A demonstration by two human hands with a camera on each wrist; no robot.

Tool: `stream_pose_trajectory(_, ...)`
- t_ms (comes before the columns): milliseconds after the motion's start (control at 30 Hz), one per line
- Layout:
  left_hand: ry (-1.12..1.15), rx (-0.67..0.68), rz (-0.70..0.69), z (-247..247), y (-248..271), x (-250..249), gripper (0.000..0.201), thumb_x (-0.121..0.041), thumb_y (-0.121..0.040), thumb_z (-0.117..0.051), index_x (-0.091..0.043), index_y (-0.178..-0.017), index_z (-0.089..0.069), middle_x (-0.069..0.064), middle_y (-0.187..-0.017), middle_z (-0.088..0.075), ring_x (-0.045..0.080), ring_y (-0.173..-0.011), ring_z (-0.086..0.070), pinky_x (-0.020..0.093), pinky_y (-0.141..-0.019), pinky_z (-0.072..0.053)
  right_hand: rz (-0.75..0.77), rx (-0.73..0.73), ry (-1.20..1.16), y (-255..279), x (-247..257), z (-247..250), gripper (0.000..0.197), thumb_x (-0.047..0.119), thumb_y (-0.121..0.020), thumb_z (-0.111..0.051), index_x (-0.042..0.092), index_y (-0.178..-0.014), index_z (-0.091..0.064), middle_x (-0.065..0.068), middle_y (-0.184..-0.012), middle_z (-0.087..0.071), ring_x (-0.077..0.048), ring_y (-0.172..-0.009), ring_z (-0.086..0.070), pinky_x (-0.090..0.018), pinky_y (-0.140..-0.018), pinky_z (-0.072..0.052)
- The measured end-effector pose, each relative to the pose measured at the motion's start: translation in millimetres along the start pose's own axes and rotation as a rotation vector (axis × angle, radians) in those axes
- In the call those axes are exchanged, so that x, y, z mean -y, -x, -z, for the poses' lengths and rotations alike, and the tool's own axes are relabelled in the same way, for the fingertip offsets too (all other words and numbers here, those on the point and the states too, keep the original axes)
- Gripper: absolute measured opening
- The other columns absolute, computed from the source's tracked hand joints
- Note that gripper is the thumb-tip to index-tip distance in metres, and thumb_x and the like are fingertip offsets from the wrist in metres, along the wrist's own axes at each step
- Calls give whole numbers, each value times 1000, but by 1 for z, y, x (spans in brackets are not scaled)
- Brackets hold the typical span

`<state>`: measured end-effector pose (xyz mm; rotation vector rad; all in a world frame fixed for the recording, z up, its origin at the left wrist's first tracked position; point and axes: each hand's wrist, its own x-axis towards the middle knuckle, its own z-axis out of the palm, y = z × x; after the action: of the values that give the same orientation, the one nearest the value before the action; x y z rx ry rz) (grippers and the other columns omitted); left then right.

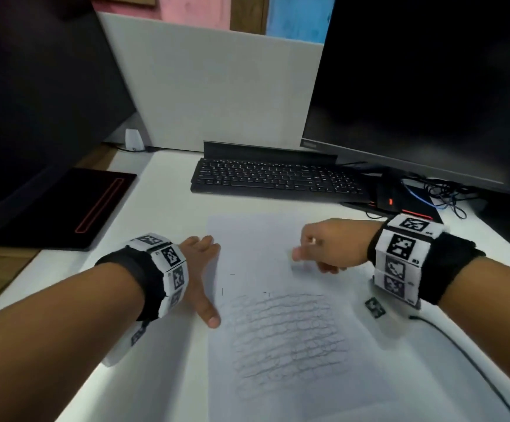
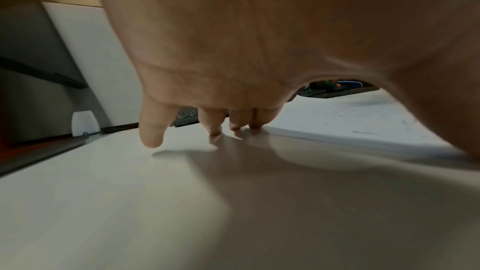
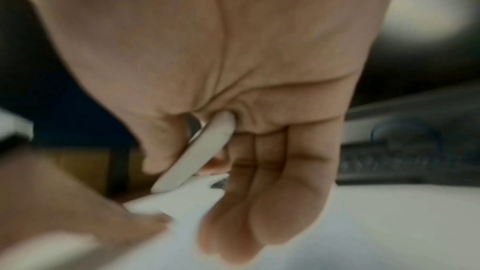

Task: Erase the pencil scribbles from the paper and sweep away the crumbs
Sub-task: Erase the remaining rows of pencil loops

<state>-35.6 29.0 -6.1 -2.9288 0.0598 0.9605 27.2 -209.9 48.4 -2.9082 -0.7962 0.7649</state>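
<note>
A white sheet of paper (image 1: 278, 239) lies on the white desk (image 1: 162, 208) in front of me. Grey pencil scribbles (image 1: 287, 336) cover its near half. My left hand (image 1: 200, 266) lies flat with spread fingers at the paper's left edge, its fingertips (image 2: 255, 126) touching the desk and the sheet's border. My right hand (image 1: 327, 246) hovers low over the upper middle of the paper, above the scribbles. It pinches a white eraser (image 3: 200, 151) between thumb and fingers, the eraser's lower end at the paper. No crumbs show clearly.
A black keyboard (image 1: 278, 178) sits just beyond the paper. Dark monitors stand at the left (image 1: 34, 102) and right (image 1: 430, 86). A black pad (image 1: 74, 208) lies at the left, tangled cables (image 1: 439, 193) at the back right, and a black wire (image 1: 461, 351) runs beside the paper.
</note>
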Motion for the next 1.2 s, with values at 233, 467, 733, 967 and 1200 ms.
stream_pose_trajectory(233, -91, -24, -49, -12, -18, 3, 141, -86, -51, -68, -25, -156, 3, 3, -163, 15, 25, -148, 19, 54, -120, -8, -127, 129, -1767, -18, 113, -77, 31, 45, -102, -45, 19, -116, -54, -19, -101, -64, -26, -92, -64, -30, -78, -56)
stream_pose_trajectory(467, 3, -20, -40, -10, -10, 10, 149, -82, -50, -73, -24, -154, 17, -8, -161, 23, 17, -149, 17, 59, -118, -8, -534, -444, -2316, -29, 54, -84, 31, 33, -101, -55, 10, -121, -53, -13, -111, -68, -20, -95, -66, -34, -85, -55)
stream_pose_trajectory(733, 44, -36, -43, -10, -7, 7, 151, -78, -51, -76, -25, -152, 23, -7, -162, 16, 18, -149, 14, 59, -118, -7, -327, -463, -2214, -22, 97, -93, 25, 32, -105, -45, 15, -120, -55, -21, -111, -66, -24, -95, -68, -31, -87, -56)
stream_pose_trajectory(967, 76, -26, -22, -11, -4, 7, 151, -77, -50, -77, -32, -148, 29, -5, -162, 18, 21, -150, 11, 60, -117, -9, -381, -476, -2350, -35, 56, -79, 45, 28, -103, -48, 2, -140, -44, -26, -115, -61, -37, -103, -61, -40, -94, -47)
stream_pose_trajectory(1200, 27, 26, -32, -9, -9, 6, 147, -78, -53, -76, -28, -152, 21, -12, -158, 28, 17, -147, 22, 61, -117, -6, -310, -724, -2370, -13, 41, -83, 20, 26, -104, -46, 16, -119, -55, -18, -113, -62, -24, -96, -63, -34, -97, -50)
